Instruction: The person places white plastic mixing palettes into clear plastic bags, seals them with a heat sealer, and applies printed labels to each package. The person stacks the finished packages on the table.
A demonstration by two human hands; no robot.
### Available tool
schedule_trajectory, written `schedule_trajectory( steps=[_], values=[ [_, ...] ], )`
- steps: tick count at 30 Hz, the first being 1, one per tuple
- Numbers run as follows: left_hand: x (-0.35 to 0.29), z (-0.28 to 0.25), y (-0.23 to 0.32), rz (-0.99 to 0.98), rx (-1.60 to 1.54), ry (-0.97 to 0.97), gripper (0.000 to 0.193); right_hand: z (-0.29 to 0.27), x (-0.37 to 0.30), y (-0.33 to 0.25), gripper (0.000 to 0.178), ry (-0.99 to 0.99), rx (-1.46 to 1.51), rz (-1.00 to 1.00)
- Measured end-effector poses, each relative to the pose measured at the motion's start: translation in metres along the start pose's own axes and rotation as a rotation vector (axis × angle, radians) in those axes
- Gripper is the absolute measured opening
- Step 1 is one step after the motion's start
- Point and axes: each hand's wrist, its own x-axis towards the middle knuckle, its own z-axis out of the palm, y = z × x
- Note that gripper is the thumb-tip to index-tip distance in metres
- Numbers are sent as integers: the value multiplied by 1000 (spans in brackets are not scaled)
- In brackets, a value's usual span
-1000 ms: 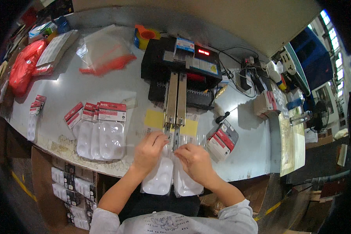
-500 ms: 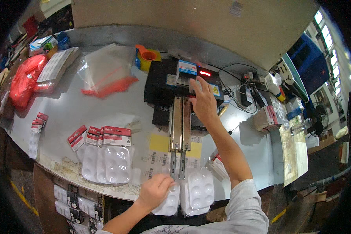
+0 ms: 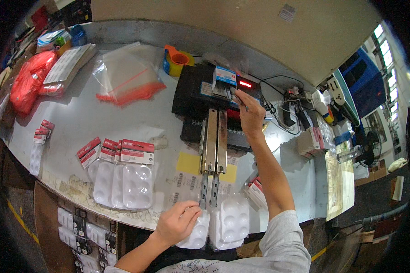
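At the bottom centre of the frame, my left hand [image 3: 180, 221] is at the top end of a white palette [image 3: 198, 233], its fingers bent and close together; I cannot tell whether they pinch it. Just right of it, more white palettes [image 3: 233, 223] lie stacked in clear wrapping at the front edge of the desk [image 3: 95, 117]. My right hand [image 3: 250, 113] reaches up above the centre, its fingers curled at the front of a black machine [image 3: 187, 93]; I cannot tell whether they pinch anything. Above them sit a small blue-and-white printed box [image 3: 226, 75] and a display [image 3: 245, 84] with glowing red characters. Two metal rails [image 3: 215, 141] run down from the machine toward the palettes, with a yellow sheet [image 3: 188, 163] and barcode labels [image 3: 180, 179] beside them. Left of centre, wrapped palettes [image 3: 137, 186] lie overlapping, their red-and-white header cards [image 3: 137, 152] bearing pale lettering on the red band. Farther left lies a smaller wrapped group [image 3: 35, 157] with similar red-and-white cards.
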Motion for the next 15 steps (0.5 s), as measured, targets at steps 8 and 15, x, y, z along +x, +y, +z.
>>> schedule_trajectory(
  steps=[8, 15],
  values=[
    [16, -9, 25, -342, -406, 315, 39, -130, -47, -139, 27, -456, 383, 254],
    [5, -19, 41, -365, -482, -303, 36, -168, -109, -189, 22, -864, 760, 781]
  ],
)
